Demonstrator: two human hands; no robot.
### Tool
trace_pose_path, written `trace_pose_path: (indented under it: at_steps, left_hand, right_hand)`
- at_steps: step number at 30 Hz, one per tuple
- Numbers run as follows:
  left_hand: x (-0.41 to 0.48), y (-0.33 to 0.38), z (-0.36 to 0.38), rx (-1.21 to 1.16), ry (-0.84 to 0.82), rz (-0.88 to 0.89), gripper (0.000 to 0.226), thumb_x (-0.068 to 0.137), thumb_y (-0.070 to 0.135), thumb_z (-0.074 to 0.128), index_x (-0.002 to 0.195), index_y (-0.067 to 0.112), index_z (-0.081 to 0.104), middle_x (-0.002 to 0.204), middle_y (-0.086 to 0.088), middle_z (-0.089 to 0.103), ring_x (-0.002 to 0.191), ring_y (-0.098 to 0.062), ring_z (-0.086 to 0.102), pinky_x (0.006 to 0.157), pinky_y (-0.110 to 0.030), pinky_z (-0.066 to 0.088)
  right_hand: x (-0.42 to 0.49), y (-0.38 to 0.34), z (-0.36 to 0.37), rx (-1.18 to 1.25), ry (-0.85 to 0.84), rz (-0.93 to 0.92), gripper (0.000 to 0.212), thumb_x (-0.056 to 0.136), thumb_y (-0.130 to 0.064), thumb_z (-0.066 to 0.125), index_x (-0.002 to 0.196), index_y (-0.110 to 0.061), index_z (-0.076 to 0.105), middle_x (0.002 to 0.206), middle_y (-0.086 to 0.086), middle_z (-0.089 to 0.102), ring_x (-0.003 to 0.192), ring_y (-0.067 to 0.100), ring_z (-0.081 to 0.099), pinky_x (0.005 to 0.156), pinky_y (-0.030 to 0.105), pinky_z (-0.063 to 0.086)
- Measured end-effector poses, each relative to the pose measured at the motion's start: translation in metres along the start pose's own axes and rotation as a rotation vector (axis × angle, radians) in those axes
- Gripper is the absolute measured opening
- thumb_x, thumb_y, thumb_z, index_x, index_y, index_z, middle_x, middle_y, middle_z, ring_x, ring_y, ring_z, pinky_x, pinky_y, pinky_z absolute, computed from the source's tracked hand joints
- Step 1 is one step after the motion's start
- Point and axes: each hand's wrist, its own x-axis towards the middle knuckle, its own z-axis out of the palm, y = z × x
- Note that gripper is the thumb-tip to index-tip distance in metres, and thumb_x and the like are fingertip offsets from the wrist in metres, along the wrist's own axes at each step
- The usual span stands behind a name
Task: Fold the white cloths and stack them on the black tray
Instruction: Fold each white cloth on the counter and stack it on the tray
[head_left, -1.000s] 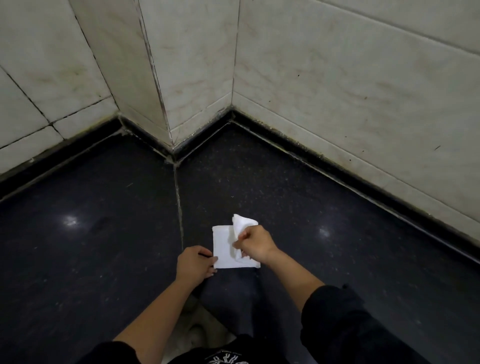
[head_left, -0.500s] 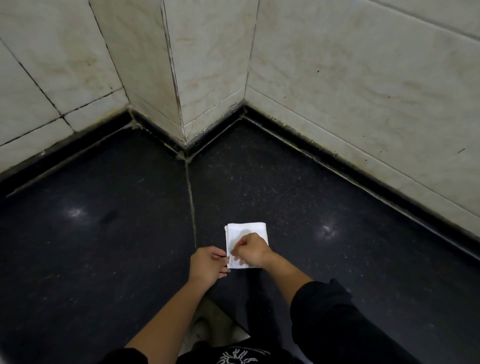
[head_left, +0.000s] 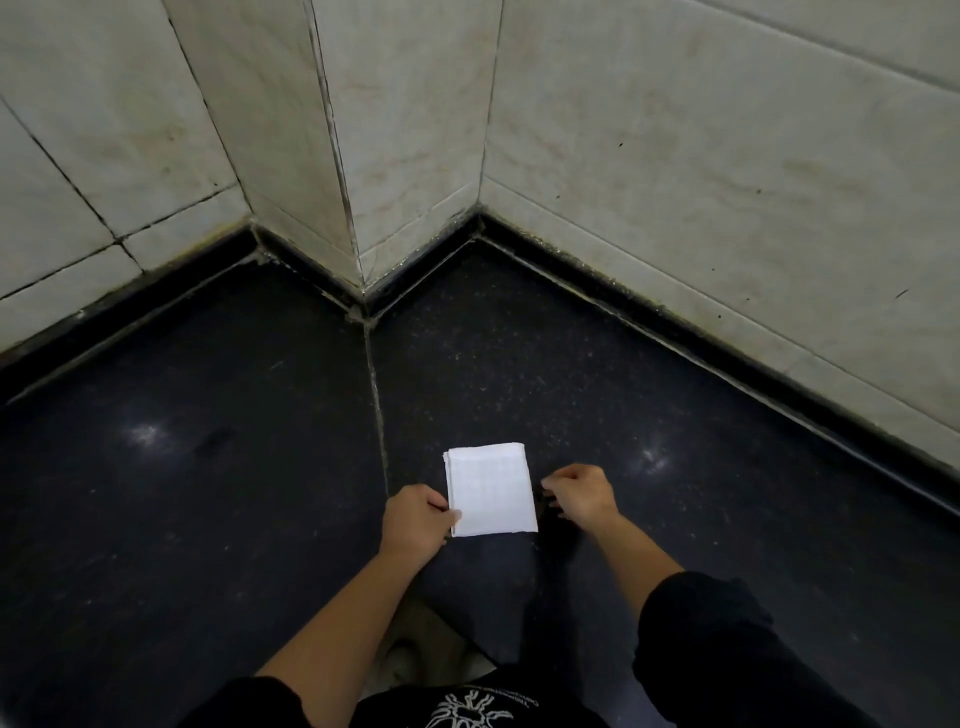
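The folded white cloth (head_left: 491, 488) lies flat on the dark table at 6 o'clock, left hand (head_left: 415, 522) fingers pinching its edge, right hand (head_left: 579, 493) fingers apart beside it; next, probably, carrying it to the unseen tray.

both bare forearms are reaching forward and down, the left hand (head_left: 415, 525) lying palm-down with its fingertips (head_left: 451, 515) pinching together at the near left side, while the right hand (head_left: 581, 496) is hovering loose just to the right, fingers spread and curled, gripping nothing.
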Motion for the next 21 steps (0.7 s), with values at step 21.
trace_pose_path:
  at_steps: [21]
  left_hand:
    - [-0.007, 0.027, -0.013, -0.127, -0.228, -0.226, 0.007, 0.082, 0.009, 0.067, 0.087, 0.004, 0.066, 0.099, -0.018, 0.070, 0.086, -0.023, 0.066, 0.081, -0.037, 0.056]
  right_hand:
    - [-0.042, -0.042, -0.003, -0.152, -0.130, -0.475, 0.008, 0.083, -0.013, 0.067, 0.088, -0.016, 0.072, 0.075, 0.004, 0.070, 0.074, 0.021, 0.069, 0.069, 0.041, 0.060]
